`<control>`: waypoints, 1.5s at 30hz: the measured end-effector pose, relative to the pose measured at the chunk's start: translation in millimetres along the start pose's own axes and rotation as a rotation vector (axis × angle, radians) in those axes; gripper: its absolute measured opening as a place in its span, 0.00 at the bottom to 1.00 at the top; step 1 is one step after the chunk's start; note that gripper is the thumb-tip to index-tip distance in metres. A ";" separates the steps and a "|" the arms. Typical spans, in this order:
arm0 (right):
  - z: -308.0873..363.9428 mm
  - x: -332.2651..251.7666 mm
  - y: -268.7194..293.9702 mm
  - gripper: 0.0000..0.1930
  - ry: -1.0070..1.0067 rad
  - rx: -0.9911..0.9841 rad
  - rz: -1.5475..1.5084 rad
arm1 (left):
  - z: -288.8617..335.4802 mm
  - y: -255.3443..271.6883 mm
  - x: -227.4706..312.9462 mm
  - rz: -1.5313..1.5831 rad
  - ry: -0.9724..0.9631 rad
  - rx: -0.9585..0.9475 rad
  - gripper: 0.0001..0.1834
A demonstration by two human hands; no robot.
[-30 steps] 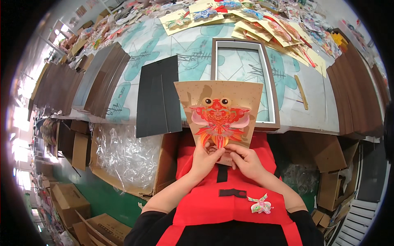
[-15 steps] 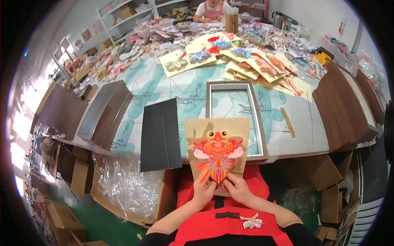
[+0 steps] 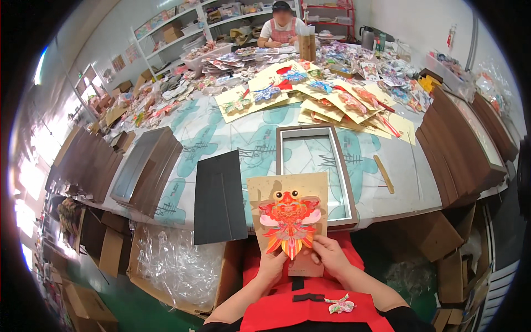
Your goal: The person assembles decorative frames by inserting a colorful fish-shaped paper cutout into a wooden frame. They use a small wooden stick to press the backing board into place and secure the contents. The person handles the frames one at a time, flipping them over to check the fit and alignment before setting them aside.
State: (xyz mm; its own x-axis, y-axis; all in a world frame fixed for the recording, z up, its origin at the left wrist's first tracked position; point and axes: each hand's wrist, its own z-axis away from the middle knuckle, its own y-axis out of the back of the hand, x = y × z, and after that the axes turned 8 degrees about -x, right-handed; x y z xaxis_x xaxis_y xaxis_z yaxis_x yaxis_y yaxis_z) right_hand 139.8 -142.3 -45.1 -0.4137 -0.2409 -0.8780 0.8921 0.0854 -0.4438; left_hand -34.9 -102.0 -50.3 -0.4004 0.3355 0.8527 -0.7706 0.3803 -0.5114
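A tan card (image 3: 258, 185) bearing a red and orange goldfish-shaped decoration (image 3: 292, 218) with bulging eyes is held up in front of my red apron. My left hand (image 3: 271, 264) grips its lower left, beneath the tail, with part of the fingers hidden. On the other side, my right hand (image 3: 332, 255) is closed on the card's lower right, fingertips close to the tail. Behind the card lies a brown picture frame (image 3: 347, 174) with a white inner border, partly covered from view. Left of the card, a black backing board (image 3: 217, 202) overhangs the table's front edge.
Stacked brown frames stand at the left (image 3: 148, 171) and right (image 3: 462, 146). Cream cards (image 3: 354, 105) with colourful figures overlap farther back. A flat wooden stick (image 3: 384, 174) lies right of the frame. Below the table is a carton of clear plastic (image 3: 174, 265). A person (image 3: 282, 30) sits opposite.
The view has tilted up, showing more of the person opposite. My right hand has shifted from below the tail to its right side; my left hand remains at the lower left.
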 end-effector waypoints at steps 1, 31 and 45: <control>-5.3 4.4 0.1 0.11 -0.036 -0.027 -0.011 | -0.4 -0.5 2.4 -0.004 0.019 -0.016 0.09; -24.1 20.3 -6.7 0.14 0.517 0.096 0.663 | 2.7 -7.7 -2.1 -0.367 -0.106 0.141 0.04; -24.2 24.2 -2.6 0.16 0.466 -0.009 0.642 | 1.2 6.9 -6.0 -0.064 0.069 0.005 0.09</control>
State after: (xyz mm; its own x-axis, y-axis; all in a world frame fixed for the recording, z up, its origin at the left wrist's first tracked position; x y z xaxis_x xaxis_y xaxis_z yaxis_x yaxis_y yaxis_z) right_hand 123.1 -124.9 -69.5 0.1458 0.2878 -0.9465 0.9814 0.0788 0.1752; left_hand -38.4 -102.4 -58.8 -0.3155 0.3692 0.8741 -0.7960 0.3985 -0.4556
